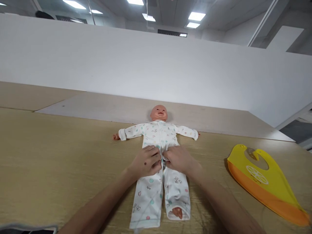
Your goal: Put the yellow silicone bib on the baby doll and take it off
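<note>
A baby doll (pixel 159 112) lies on its back, head away from me and arms spread wide. It wears a white printed romper (pixel 151 191) with long sleeves and legs. My left hand (pixel 148 161) is closed on the romper's front edge near the crotch. Right beside it, my right hand (pixel 179 158) pinches the opposite edge, and a small gap shows between the two edges. One doll foot (pixel 177 212) peeks out of the right trouser leg; the left leg's end hangs flat, with no foot showing.
A yellow and orange bib (pixel 262 182) with a citrus-slice print lies on the wooden table (pixel 60 156) at the right. Behind the doll runs a pale board (pixel 117 105) against a white partition (pixel 146 68). A dark, grey-edged object (pixel 29 228) shows at the bottom left corner.
</note>
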Action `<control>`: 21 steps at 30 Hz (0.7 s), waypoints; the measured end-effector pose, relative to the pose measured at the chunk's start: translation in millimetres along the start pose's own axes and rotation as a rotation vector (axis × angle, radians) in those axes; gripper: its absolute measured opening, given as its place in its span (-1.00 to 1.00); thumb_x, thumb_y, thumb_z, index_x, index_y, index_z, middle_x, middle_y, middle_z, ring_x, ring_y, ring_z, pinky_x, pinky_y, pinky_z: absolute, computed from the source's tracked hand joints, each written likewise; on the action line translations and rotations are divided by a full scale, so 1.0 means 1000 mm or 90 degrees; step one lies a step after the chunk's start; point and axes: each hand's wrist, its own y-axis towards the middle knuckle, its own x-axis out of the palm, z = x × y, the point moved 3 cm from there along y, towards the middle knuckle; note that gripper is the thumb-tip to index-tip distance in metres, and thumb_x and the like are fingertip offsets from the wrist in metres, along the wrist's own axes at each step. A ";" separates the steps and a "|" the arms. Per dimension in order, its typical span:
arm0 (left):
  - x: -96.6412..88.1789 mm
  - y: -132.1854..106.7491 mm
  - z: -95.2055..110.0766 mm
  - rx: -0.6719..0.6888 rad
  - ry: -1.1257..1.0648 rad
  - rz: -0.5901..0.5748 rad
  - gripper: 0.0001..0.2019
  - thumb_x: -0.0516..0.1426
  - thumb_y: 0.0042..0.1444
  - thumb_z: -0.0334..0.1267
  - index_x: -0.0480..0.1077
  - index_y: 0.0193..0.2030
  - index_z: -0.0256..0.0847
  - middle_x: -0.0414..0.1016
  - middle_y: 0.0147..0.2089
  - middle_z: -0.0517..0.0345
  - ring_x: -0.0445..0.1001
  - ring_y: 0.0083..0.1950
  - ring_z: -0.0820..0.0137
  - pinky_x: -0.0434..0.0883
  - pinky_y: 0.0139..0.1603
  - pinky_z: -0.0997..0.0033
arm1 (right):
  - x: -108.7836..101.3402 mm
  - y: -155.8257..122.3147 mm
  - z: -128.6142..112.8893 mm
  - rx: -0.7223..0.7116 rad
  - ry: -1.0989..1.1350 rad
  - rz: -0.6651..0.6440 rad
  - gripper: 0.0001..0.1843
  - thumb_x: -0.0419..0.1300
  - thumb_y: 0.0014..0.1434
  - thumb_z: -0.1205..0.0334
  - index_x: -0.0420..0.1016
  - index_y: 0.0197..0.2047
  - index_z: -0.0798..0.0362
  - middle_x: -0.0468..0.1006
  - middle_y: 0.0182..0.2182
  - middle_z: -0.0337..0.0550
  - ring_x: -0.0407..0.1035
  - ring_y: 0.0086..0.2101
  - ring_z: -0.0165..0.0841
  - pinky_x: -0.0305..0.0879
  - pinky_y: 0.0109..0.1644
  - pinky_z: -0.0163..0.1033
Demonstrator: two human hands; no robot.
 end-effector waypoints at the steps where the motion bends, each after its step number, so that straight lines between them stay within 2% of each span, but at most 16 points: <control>1: 0.000 0.000 -0.001 -0.009 -0.008 0.008 -0.89 0.04 -0.03 -0.46 0.33 -0.47 -0.20 0.39 -0.43 0.09 0.33 -0.35 0.38 0.35 -0.29 0.34 | -0.001 0.000 0.001 0.000 0.002 -0.001 -0.86 0.07 0.12 0.28 0.44 -0.36 0.08 0.53 -0.35 -0.06 0.41 -0.31 -0.25 0.00 -0.38 -0.27; 6: -0.001 -0.001 -0.005 -0.059 -0.069 0.041 -0.86 0.02 0.04 -0.46 0.33 -0.47 -0.21 0.38 -0.45 0.10 0.33 -0.37 0.40 0.34 -0.30 0.37 | -0.005 -0.004 0.014 -0.031 0.126 -0.024 -0.95 0.16 0.00 0.29 0.35 -0.45 0.08 0.46 -0.47 -0.24 0.27 -0.43 -0.44 -0.13 -0.45 -0.32; 10: -0.006 -0.004 -0.013 -0.136 -0.128 0.105 -0.84 -0.01 0.12 -0.44 0.33 -0.44 -0.21 0.40 -0.40 0.10 0.35 -0.33 0.42 0.34 -0.26 0.38 | -0.008 -0.008 0.029 -0.018 0.255 -0.014 -0.94 0.12 0.03 0.28 0.33 -0.44 0.06 0.40 -0.53 -0.36 0.15 -0.52 -0.54 -0.11 -0.47 -0.38; 16: -0.007 -0.014 -0.037 -0.299 -0.172 0.184 -0.81 -0.03 0.19 -0.34 0.31 -0.43 -0.19 0.40 -0.41 0.13 0.37 -0.34 0.41 0.34 -0.26 0.38 | -0.014 -0.015 0.049 0.054 0.264 -0.024 -0.82 0.18 0.03 0.15 0.40 -0.30 0.05 0.49 -0.41 -0.28 0.28 -0.43 -0.47 0.02 -0.39 -0.37; 19: -0.004 -0.020 -0.047 -0.350 -0.179 0.213 -0.81 -0.04 0.20 -0.32 0.33 -0.40 -0.19 0.43 -0.39 0.14 0.39 -0.31 0.40 0.34 -0.24 0.38 | -0.013 -0.021 0.065 0.093 0.290 -0.043 -0.74 0.16 0.07 0.08 0.41 -0.21 0.04 0.51 -0.35 -0.23 0.33 -0.38 -0.42 0.09 -0.35 -0.35; 21: 0.000 -0.023 -0.053 -0.373 -0.186 0.222 -0.83 -0.03 0.20 -0.32 0.35 -0.36 -0.19 0.45 -0.36 0.13 0.41 -0.29 0.40 0.35 -0.23 0.38 | -0.009 -0.024 0.076 0.127 0.301 -0.040 -0.75 0.14 0.10 0.05 0.39 -0.23 0.03 0.51 -0.34 -0.23 0.34 -0.37 -0.40 0.11 -0.35 -0.34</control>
